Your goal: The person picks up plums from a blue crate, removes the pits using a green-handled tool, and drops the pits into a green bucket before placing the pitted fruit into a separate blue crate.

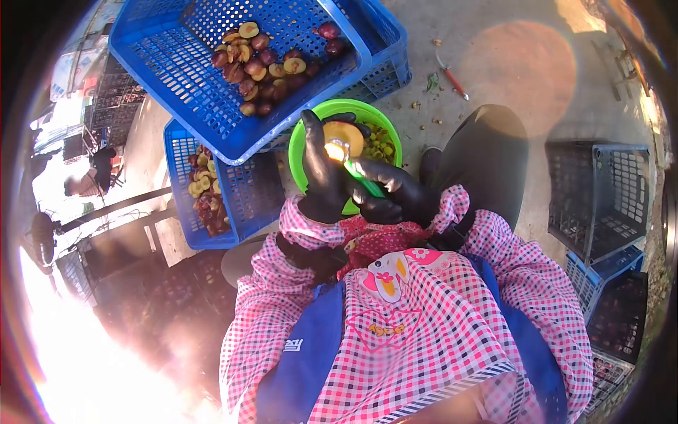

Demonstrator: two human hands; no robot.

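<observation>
My left hand (319, 173), in a black glove, is closed around a halved plum (347, 134) with its yellow cut face up. My right hand (397, 189), also gloved in black, grips a green-handled tool (366, 180). The tool's shiny metal end meets the plum's cut face; glare hides whether it is a knife or a scoop. Both hands are over a bright green tub (296, 148), which holds yellow-green bits that look like plum pits (382, 147). Just beyond sits a tilted blue crate (187, 88) with plums (263, 67), many halved.
Another blue crate (244, 237) with halved plums stands at the left. A red-handled tool (455, 83) lies on the concrete floor among scraps. At the right are a black crate (572, 201) and stacked crates with dark fruit. Strong sunlight washes out the lower left.
</observation>
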